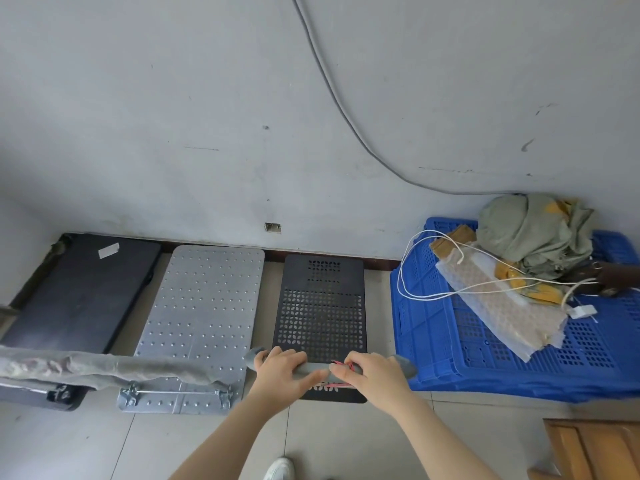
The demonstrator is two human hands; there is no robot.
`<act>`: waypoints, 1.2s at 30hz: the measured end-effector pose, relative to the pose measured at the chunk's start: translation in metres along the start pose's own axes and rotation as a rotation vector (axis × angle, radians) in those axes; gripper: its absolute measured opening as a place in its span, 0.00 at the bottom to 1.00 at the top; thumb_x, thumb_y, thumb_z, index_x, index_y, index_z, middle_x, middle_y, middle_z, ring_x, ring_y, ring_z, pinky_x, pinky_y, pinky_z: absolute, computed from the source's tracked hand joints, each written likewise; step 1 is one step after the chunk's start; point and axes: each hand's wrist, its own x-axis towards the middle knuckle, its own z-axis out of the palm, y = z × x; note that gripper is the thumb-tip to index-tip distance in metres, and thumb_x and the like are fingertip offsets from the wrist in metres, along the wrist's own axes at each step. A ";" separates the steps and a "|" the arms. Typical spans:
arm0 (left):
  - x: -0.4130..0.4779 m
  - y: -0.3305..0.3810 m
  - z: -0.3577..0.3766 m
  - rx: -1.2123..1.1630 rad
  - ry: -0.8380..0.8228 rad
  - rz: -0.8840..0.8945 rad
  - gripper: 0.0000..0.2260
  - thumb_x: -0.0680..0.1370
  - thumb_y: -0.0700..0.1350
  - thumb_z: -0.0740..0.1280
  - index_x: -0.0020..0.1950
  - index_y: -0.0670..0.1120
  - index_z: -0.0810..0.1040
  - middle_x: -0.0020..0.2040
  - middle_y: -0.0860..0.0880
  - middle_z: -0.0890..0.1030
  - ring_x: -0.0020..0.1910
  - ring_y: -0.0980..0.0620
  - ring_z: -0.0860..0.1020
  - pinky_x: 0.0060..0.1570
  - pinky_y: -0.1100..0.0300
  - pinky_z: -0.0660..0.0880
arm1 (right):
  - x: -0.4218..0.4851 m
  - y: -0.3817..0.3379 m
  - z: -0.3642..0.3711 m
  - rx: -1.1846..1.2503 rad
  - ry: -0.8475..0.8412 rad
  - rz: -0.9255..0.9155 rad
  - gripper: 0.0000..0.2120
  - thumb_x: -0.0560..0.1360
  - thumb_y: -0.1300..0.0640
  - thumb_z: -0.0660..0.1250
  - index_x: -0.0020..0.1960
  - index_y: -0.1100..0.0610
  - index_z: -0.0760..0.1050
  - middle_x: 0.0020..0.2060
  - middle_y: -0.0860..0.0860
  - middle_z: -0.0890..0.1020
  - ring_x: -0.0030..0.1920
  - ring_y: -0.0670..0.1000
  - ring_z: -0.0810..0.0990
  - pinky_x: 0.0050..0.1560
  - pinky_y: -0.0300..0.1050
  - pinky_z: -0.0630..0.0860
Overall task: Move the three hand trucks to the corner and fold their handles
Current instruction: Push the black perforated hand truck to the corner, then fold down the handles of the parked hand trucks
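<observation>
Left hand (282,367) and right hand (369,370) are gripping, fingers curled, the grey handle (320,368) of the perforated black hand truck (320,306), rightmost of 3.

The near end of the perforated black platform (320,306) was hidden behind both hands and the grey handle (313,368). The wrapped handle (86,367) at nine o'clock and the wooden furniture (595,448) at five o'clock were cut off by the edge.

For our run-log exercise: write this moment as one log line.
hands: left, right grip handle | cart: perforated black, rightmost of three by wall | handle: upright
</observation>
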 end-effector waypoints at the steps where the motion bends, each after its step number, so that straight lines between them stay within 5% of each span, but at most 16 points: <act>1: 0.000 0.000 -0.001 -0.012 -0.003 -0.003 0.37 0.59 0.81 0.40 0.35 0.51 0.68 0.33 0.59 0.69 0.45 0.55 0.68 0.55 0.54 0.57 | 0.000 0.000 0.000 0.005 0.001 -0.004 0.35 0.65 0.23 0.42 0.49 0.46 0.73 0.43 0.44 0.80 0.46 0.46 0.76 0.56 0.50 0.68; 6: -0.004 0.002 -0.003 -0.010 -0.094 -0.025 0.33 0.57 0.82 0.39 0.32 0.54 0.62 0.34 0.59 0.68 0.46 0.54 0.68 0.57 0.54 0.57 | -0.004 -0.001 0.000 0.013 -0.025 0.016 0.39 0.61 0.21 0.40 0.50 0.47 0.72 0.45 0.44 0.79 0.49 0.47 0.75 0.57 0.52 0.65; 11: -0.009 0.009 -0.011 0.036 -0.218 -0.089 0.29 0.64 0.78 0.50 0.48 0.56 0.68 0.49 0.57 0.73 0.55 0.53 0.68 0.68 0.45 0.53 | -0.013 -0.007 0.000 -0.019 -0.034 0.053 0.42 0.60 0.22 0.39 0.53 0.49 0.72 0.48 0.44 0.76 0.53 0.48 0.73 0.57 0.51 0.68; 16: -0.014 0.030 -0.046 0.123 -0.119 -0.055 0.25 0.74 0.66 0.56 0.66 0.55 0.66 0.62 0.54 0.72 0.65 0.51 0.65 0.71 0.43 0.49 | -0.024 -0.026 -0.015 -0.050 0.045 0.011 0.29 0.73 0.31 0.53 0.65 0.48 0.69 0.58 0.46 0.77 0.59 0.50 0.73 0.57 0.48 0.69; 22: -0.017 0.012 -0.133 0.119 0.055 0.019 0.27 0.75 0.65 0.56 0.70 0.52 0.64 0.68 0.51 0.70 0.68 0.49 0.65 0.69 0.51 0.57 | -0.022 -0.078 -0.044 0.050 0.211 -0.068 0.26 0.75 0.36 0.57 0.67 0.49 0.67 0.61 0.48 0.76 0.61 0.49 0.72 0.62 0.48 0.69; 30: -0.062 -0.107 -0.228 0.170 0.142 0.093 0.27 0.76 0.64 0.58 0.70 0.52 0.65 0.69 0.51 0.70 0.68 0.49 0.65 0.67 0.50 0.63 | 0.000 -0.223 -0.022 0.052 0.305 -0.147 0.25 0.76 0.38 0.58 0.67 0.53 0.67 0.58 0.51 0.77 0.59 0.52 0.73 0.59 0.50 0.70; 36: -0.127 -0.252 -0.283 0.208 0.096 0.040 0.28 0.74 0.65 0.58 0.69 0.51 0.66 0.65 0.49 0.74 0.64 0.48 0.69 0.62 0.50 0.66 | -0.005 -0.361 0.072 0.176 0.180 -0.178 0.28 0.76 0.38 0.59 0.69 0.54 0.66 0.65 0.50 0.73 0.65 0.51 0.70 0.63 0.50 0.69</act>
